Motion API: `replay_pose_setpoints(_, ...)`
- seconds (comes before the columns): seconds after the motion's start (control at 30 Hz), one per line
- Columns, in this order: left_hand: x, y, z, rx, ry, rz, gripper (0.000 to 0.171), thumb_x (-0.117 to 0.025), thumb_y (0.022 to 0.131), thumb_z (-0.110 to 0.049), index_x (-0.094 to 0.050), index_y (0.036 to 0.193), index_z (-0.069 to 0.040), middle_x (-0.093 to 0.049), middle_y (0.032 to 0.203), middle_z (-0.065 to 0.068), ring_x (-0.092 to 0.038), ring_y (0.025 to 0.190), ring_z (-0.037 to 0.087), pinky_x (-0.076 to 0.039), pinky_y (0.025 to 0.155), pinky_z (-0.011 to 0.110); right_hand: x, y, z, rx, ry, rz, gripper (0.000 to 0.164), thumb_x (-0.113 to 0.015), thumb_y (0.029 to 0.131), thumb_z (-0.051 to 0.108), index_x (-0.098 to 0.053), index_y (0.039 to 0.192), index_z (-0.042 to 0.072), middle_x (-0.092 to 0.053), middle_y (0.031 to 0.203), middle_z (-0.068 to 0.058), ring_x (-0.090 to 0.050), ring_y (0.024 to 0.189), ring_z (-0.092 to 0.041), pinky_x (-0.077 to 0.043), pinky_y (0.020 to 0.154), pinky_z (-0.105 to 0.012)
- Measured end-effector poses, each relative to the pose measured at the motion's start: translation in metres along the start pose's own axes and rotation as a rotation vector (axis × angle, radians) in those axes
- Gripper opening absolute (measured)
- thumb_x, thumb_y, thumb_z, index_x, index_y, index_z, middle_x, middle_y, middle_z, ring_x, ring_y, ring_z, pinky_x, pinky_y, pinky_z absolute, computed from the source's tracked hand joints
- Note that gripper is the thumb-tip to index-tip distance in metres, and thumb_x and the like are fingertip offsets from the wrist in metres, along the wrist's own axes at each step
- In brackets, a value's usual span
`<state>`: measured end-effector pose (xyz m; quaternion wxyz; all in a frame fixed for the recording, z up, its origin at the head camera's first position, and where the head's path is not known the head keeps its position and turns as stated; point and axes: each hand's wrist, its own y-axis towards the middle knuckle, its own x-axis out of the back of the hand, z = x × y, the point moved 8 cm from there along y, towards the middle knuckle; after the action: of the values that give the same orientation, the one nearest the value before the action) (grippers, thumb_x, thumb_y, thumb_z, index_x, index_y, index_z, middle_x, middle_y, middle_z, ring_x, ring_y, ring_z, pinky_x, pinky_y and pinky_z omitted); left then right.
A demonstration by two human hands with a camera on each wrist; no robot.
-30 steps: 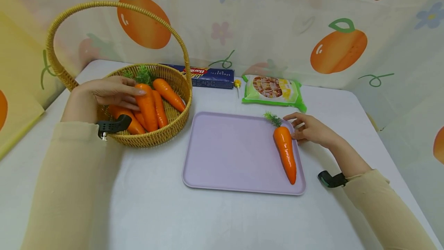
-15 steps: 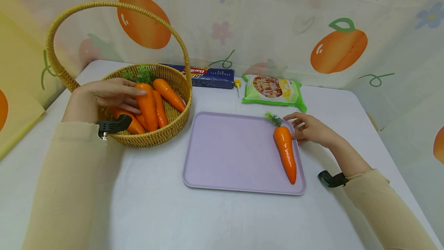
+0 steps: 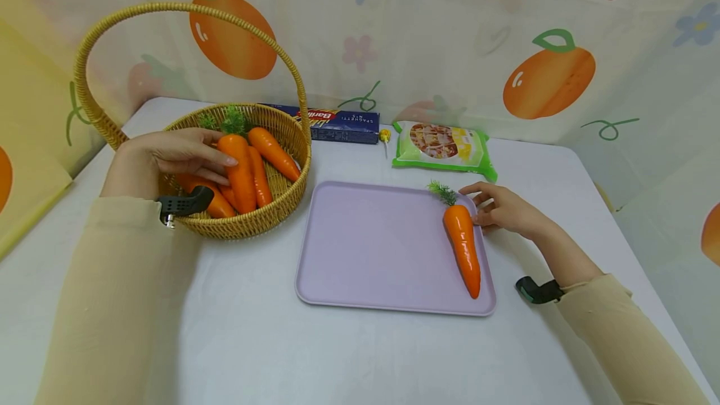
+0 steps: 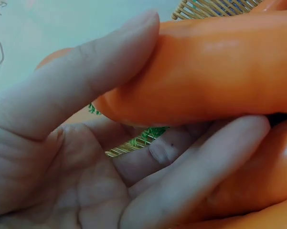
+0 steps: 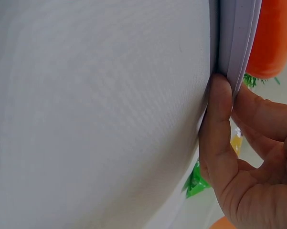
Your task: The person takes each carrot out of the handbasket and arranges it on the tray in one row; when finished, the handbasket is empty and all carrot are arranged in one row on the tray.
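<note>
In the head view my left hand [image 3: 174, 154] reaches into a woven basket [image 3: 253, 225] and grips a plump orange carrot [image 3: 240, 175]. The left wrist view has the thumb laid over this carrot [image 4: 219, 67] near its leafy end, the other fingers under it and beside another carrot [image 4: 262, 174]. More carrots lie around it in the basket, some with green tops. At the right, my right hand [image 3: 509, 210] pinches the edge of a lilac tray [image 3: 371, 249] near its far right corner, thumb and finger on the rim [image 5: 236, 45]. One leafy carrot [image 3: 462, 242] lies lengthwise along the tray's right side.
Behind the tray stand a blue spaghetti box [image 3: 345, 127], a small yellow lollipop [image 3: 385, 136] and a green-edged food packet [image 3: 444, 147]. The basket's tall handle [image 3: 188, 6] arches over the left hand. A printed curtain [image 3: 427, 49] hangs behind the white table [image 3: 337, 361].
My left thumb has slid slightly further across the carrot in the basket. The right hand, tray and tray carrot have stayed where they were.
</note>
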<state>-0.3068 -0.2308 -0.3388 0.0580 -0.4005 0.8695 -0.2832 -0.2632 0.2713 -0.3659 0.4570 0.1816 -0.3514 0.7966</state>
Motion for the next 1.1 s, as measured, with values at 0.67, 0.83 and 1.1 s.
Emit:
replay_pose_setpoints(0.67,0.005,0.003,-0.013,-0.182,-0.082,-0.02,0.039,-0.043,0.106,-0.019,-0.031,0.142,-0.009,-0.068,0.119,-0.009,-0.071,0.108,0.015,-0.059,0.095,0.035,0.0,0.0,0.0,0.005,-0.01,-0.007,0.054,-0.057,0.094,0.002,-0.04,0.145,0.005,-0.042,0.135,-0.03,-0.058,0.104,-0.031,-0.062,0.082,-0.037)
replay_pose_setpoints(0.83,0.011,0.003,-0.018,-0.168,-0.131,-0.104,0.038,-0.045,0.105,-0.025,-0.033,0.139,-0.013,-0.069,0.115,-0.012,-0.071,0.104,0.012,-0.059,0.093,0.031,0.0,0.0,0.0,-0.001,-0.015,-0.009,0.054,-0.057,0.094,0.003,-0.04,0.145,0.005,-0.042,0.136,-0.03,-0.058,0.105,-0.032,-0.062,0.083,-0.037)
replay_pose_setpoints(1.1,0.012,-0.001,-0.033,-0.229,-0.345,-0.124,0.03,-0.047,0.104,-0.02,-0.04,0.133,-0.016,-0.069,0.111,-0.005,-0.071,0.099,0.015,-0.061,0.086,0.033,-0.001,0.0,-0.001,-0.002,-0.019,-0.01,0.055,-0.059,0.094,0.004,-0.04,0.146,0.006,-0.042,0.136,-0.029,-0.058,0.107,-0.033,-0.062,0.083,-0.037)
